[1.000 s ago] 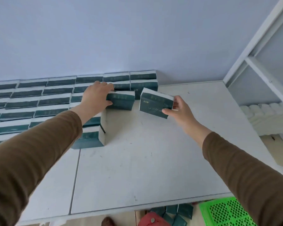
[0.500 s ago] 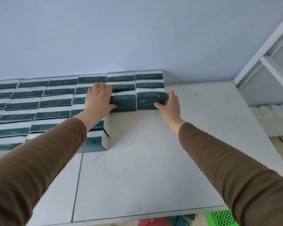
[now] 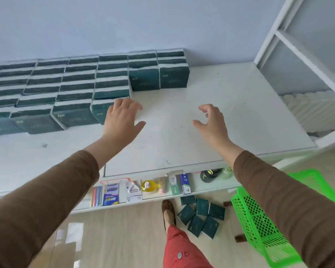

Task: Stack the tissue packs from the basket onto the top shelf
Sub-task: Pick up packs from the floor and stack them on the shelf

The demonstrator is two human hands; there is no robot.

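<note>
Both grips, left hand (image 3: 122,120) and right hand (image 3: 211,122), hover apart and empty. Beyond them the packed tissue packs (image 3: 159,78) could topple (none braced) if a sleeve brushes them, and below them loose packs (image 3: 199,217) on the floor could trip the person.

This looks like a small shop. Identical green tissue packs (image 3: 143,79) stand in neat rows on a white top shelf (image 3: 220,122). The shelf below (image 3: 211,187) displays packaged goods side by side: toothpaste boxes (image 3: 179,183), a carded item (image 3: 110,194), a yellow bottle (image 3: 149,186). A green basket (image 3: 259,227) sits on the floor.
</note>
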